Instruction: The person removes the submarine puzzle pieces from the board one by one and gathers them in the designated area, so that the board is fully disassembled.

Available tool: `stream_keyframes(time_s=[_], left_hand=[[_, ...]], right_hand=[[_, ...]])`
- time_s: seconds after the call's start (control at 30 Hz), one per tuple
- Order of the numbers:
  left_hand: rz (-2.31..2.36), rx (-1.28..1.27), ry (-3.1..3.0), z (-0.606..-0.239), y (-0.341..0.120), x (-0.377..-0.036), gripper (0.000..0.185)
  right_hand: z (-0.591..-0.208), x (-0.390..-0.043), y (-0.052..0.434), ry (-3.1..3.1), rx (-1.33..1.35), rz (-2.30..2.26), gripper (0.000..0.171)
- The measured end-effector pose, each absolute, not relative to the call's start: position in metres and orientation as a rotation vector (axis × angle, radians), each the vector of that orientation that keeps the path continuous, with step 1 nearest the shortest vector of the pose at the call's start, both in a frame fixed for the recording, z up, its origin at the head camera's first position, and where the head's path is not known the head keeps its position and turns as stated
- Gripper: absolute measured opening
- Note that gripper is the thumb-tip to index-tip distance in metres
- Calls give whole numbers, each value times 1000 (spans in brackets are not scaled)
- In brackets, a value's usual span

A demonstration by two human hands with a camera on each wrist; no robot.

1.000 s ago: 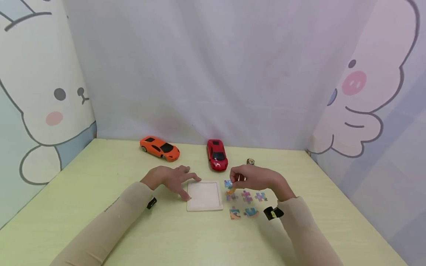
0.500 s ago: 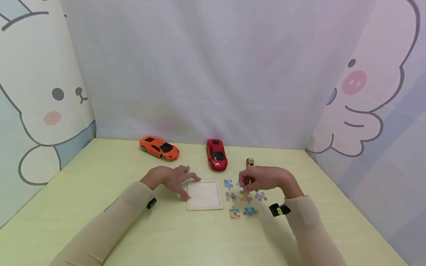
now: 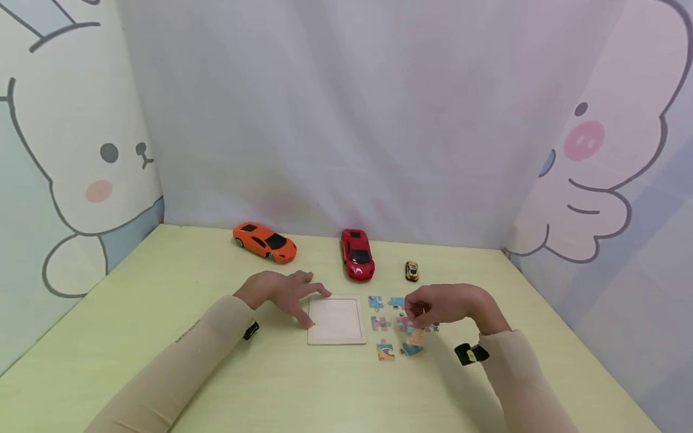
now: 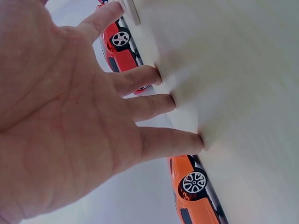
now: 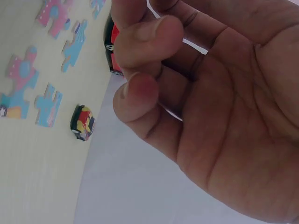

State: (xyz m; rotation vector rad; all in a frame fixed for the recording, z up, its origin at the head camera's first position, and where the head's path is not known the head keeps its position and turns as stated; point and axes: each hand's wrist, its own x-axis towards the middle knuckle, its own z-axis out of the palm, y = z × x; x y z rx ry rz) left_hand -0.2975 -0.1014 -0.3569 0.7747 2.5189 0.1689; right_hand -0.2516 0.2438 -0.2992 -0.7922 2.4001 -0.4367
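Observation:
In the head view, my left hand (image 3: pixel 285 294) rests with fingers spread at the left side of a pale square puzzle tray (image 3: pixel 335 320). Its thumb and index finger touch the tray's edge. The left wrist view shows the other fingertips (image 4: pixel 198 141) down on the table. My right hand (image 3: pixel 441 304) pinches an orange puzzle piece (image 3: pixel 415 336) between thumb and curled fingers, over the loose pieces right of the tray. Around it lie a wave-patterned piece (image 3: pixel 386 351), a blue curved piece (image 3: pixel 412 350) and a pink-and-blue piece (image 3: pixel 381 323). The right wrist view does not show the held piece.
Behind the tray stand an orange toy car (image 3: pixel 265 242) and a red toy car (image 3: pixel 357 254). A small gold-and-black toy car (image 3: pixel 412 271) is at the back right. More blue pieces (image 3: pixel 376 302) lie near the tray's upper right. Cloth (image 3: pixel 325 120) hangs behind the table.
My right hand has moved right and toward me with the orange puzzle piece, away from the tray, uncovering the small car. My left hand stays at the tray's edge. The head view has shifted slightly.

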Motion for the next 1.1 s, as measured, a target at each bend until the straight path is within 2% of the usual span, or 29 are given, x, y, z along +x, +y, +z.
stream_keyframes(time_s=[0.6,1.1], left_hand=[[179,771,2523,-357,-103,-299,73],[170,784,2526,-357,-103,-299,72]], right_hand=[[-303,-244,281,2384,-703,-527,15],[-313,-249,275,2409,-577,-425,14]])
